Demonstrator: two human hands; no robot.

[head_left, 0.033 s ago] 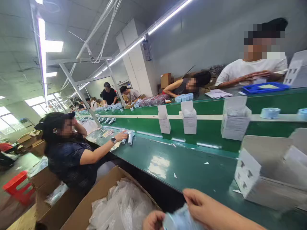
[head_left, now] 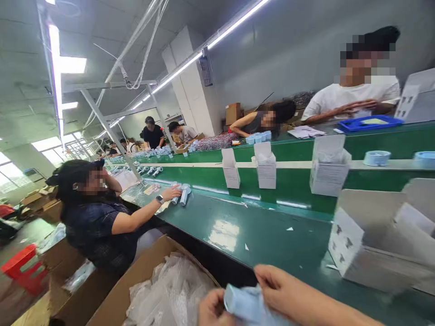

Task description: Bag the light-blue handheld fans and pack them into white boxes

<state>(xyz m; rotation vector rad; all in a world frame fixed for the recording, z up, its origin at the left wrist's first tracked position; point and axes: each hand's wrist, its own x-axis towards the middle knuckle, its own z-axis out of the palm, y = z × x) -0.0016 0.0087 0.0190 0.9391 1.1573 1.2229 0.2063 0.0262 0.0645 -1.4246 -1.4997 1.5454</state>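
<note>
Grey walls (head_left: pixel 288 59) and bright strip lights (head_left: pixel 238 23) enclosed a long, glossy green workbench (head_left: pixel 200 231), where a co-worker in a dark shirt (head_left: pixel 91 222) sat farther along. At its near edge, a pale-blue, cylindrical piece (head_left: pixel 242 304) was held between the person's two bare hands. The left hand (head_left: pixel 215 309) curled around its left end; the right hand (head_left: pixel 273 286) pinched at the other end with thumb and fingers. Blur left it unclear whether thin film wrapped the piece. No support showed beneath it, so a slackened left grip could have dropped it, perhaps into the brown cardboard box (head_left: pixel 163 246) heaped with crumpled clear plastic bags (head_left: pixel 170 292). Too sharp a right-hand tug could have twisted it loose. A wide swing rightward risked knocking the open white cardboard carton (head_left: pixel 346 244).
</note>
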